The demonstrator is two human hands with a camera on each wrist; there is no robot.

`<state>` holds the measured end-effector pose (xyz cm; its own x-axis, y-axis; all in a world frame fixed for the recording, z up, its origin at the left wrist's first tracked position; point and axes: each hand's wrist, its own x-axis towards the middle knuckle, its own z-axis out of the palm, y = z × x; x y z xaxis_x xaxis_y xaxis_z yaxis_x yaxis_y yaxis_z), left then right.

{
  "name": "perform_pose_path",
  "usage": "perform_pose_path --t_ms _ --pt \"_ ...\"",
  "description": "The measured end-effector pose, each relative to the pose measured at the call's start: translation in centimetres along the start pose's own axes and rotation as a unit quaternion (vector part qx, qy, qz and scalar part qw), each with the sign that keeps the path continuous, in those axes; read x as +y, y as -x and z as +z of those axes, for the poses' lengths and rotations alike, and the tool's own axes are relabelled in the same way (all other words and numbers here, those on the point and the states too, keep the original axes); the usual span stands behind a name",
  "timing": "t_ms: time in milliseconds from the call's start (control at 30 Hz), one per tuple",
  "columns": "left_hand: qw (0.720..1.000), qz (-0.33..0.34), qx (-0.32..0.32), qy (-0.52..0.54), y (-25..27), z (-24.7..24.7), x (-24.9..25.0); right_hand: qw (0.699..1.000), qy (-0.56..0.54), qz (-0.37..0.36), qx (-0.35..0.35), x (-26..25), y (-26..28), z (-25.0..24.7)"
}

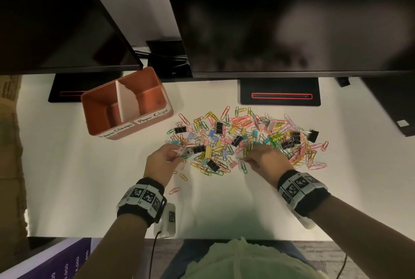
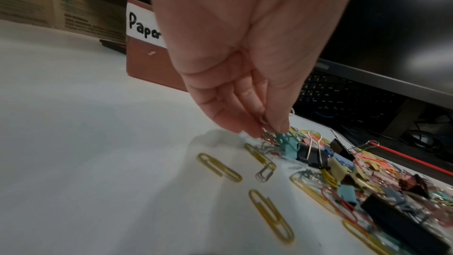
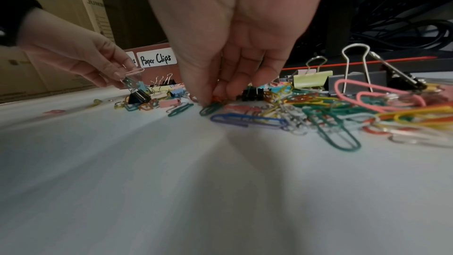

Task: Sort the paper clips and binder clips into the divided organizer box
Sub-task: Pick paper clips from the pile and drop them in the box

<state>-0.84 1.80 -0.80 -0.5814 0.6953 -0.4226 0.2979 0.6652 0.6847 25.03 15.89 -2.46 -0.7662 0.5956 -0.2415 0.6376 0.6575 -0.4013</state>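
Note:
A heap of coloured paper clips and binder clips lies spread over the white desk. The brown organizer box, split by a white divider and labelled "Paper Clamps" and "Paper Clips", stands at the back left. My left hand is at the heap's left edge and pinches a small bunch of paper clips between thumb and fingertips; the same bunch of paper clips shows in the right wrist view. My right hand reaches down into the heap's front middle, its fingertips pinching at a red paper clip above a green one.
Two dark monitors hang over the desk's back, with their black stand bases behind the heap. Loose yellow paper clips lie apart at the heap's left. Cardboard boxes stand to the left. The white desk's near part is bare.

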Motion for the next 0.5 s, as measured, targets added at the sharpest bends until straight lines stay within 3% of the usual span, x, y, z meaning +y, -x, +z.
perform_pose_path --t_ms 167,500 --pt "0.999 -0.016 0.007 0.037 0.1 -0.8 0.6 0.998 -0.009 0.034 -0.058 -0.6 -0.2 -0.5" --pt "0.997 0.047 0.051 0.045 1.0 -2.4 2.9 0.996 -0.058 0.031 -0.053 -0.3 -1.0 -0.4"
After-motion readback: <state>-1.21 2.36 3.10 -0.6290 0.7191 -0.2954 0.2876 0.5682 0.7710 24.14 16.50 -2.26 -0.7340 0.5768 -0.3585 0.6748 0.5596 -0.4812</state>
